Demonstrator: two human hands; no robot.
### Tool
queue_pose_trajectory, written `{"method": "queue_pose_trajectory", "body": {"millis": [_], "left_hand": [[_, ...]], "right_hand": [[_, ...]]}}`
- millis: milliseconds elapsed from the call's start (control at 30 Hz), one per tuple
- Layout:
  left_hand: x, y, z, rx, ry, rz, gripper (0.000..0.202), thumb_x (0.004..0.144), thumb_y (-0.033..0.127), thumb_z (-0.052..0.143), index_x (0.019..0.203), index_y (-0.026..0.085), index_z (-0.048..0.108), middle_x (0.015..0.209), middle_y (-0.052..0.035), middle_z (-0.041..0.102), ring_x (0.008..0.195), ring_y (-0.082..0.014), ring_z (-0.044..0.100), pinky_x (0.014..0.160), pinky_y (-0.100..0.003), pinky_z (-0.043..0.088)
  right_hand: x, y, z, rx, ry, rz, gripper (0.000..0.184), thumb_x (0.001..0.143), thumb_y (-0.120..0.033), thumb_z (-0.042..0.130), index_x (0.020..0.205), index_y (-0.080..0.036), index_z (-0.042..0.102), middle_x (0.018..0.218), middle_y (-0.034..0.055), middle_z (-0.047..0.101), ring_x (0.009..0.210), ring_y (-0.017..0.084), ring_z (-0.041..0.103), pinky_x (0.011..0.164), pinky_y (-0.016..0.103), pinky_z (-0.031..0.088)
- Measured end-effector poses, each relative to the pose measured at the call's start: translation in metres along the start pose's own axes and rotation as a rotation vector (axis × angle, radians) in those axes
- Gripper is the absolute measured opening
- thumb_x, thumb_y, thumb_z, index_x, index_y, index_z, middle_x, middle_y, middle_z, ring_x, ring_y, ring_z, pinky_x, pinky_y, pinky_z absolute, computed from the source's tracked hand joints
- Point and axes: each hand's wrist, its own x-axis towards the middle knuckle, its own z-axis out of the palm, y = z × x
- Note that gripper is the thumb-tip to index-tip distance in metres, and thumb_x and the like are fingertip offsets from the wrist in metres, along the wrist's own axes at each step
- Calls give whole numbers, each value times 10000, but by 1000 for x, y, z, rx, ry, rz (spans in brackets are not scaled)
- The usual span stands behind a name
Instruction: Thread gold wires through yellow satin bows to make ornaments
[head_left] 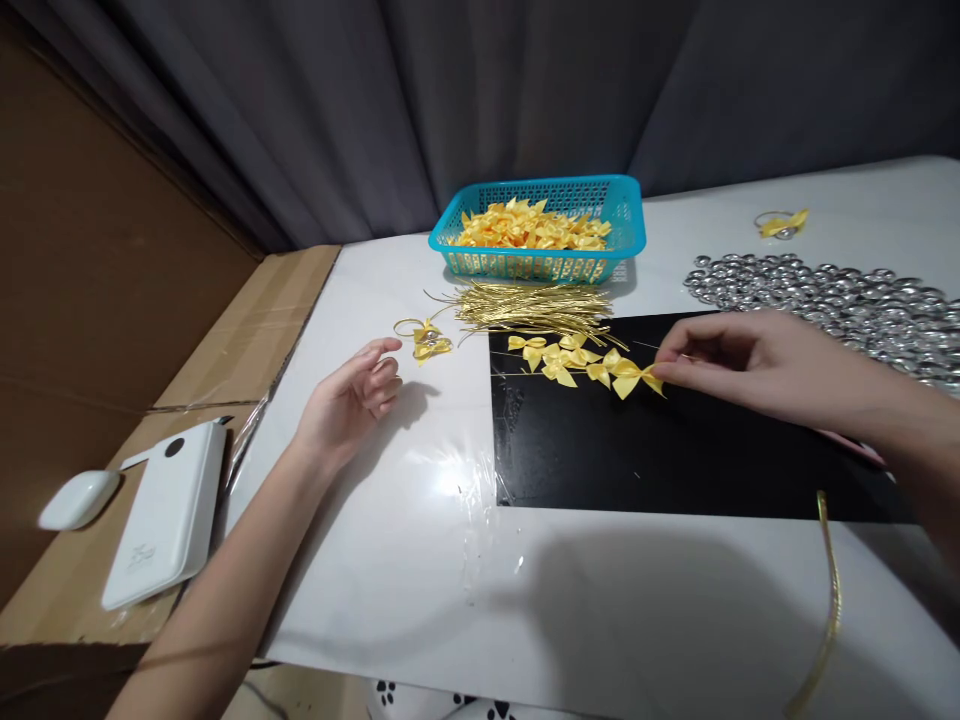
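Observation:
My right hand (720, 360) is closed in a pinch on a yellow ribbon bow (630, 375) at the right end of a small group of bows. The rest of the group (559, 360) lies on a black mat (585, 450). To the left, my left hand (356, 400) hovers above the white table with nothing in it, fingers loosely curled and apart, the index finger stretched out. Just beyond that fingertip is a finished-looking yellow bow piece (431, 345) with a thin gold loop and a silvery bead.
A blue basket (637, 215) of yellow bows stands at the back, behind a bundle of gold wire ties (532, 308). Many silver beads (832, 300) spread at the right, near another bow piece (784, 225). A gold cord (834, 590) lies in front; a white power bank (165, 515) sits left.

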Motion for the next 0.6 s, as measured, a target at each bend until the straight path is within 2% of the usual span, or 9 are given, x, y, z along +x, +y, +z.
{"method": "queue_pose_trajectory", "body": {"millis": [133, 200, 300, 367, 467, 533, 600], "left_hand": [[-1, -4, 2, 174, -47, -21, 361, 734, 272, 710, 1091, 261, 657, 492, 101, 252, 417, -51, 187, 414, -149, 261], [-2, -5, 3, 352, -41, -26, 358, 731, 301, 715, 1083, 256, 670, 466, 104, 224, 418, -54, 167, 408, -157, 195], [-3, -5, 2, 693, 4, -37, 200, 703, 351, 730, 747, 158, 700, 447, 68, 326, 424, -47, 225, 411, -187, 130], [-3, -5, 0, 816, 29, -18, 321, 702, 367, 726, 532, 146, 567, 465, 41, 379, 444, -52, 274, 423, -198, 152], [-2, -4, -3, 804, 39, 41, 425, 729, 359, 708, 481, 162, 425, 485, 47, 344, 469, -63, 284, 434, -201, 194], [-1, -5, -4, 707, 72, 94, 407, 740, 322, 704, 487, 164, 427, 505, 46, 345, 488, -70, 305, 439, -194, 244], [0, -5, -3, 521, 120, 154, 392, 737, 280, 705, 478, 167, 434, 517, 42, 352, 528, -78, 378, 493, -177, 348]], "right_hand": [[-1, 1, -1, -13, 9, -1, 600, 651, -757, 572, 713, -161, 602, 531, 5, 483, 518, 99, 401, 494, 249, 309], [-1, 3, -1, -20, 18, -8, 592, 668, -751, 561, 733, -164, 603, 557, 12, 510, 532, 106, 423, 512, 255, 328], [-1, 5, -2, -17, 27, -19, 562, 682, -727, 570, 742, -170, 605, 570, 13, 522, 544, 111, 436, 521, 255, 337], [-1, 5, -1, -16, 22, -16, 563, 675, -731, 573, 727, -172, 603, 541, 4, 493, 527, 106, 413, 503, 248, 319], [0, 4, 1, -16, -27, -3, 600, 646, -765, 566, 724, -172, 604, 546, 5, 493, 529, 104, 401, 501, 245, 313], [1, 3, 2, -17, -67, 6, 641, 622, -800, 549, 719, -169, 601, 565, 14, 513, 542, 108, 410, 515, 249, 324], [2, 1, 4, -15, -93, 10, 682, 598, -834, 526, 706, -164, 597, 571, 21, 524, 549, 112, 418, 526, 254, 337]]}}
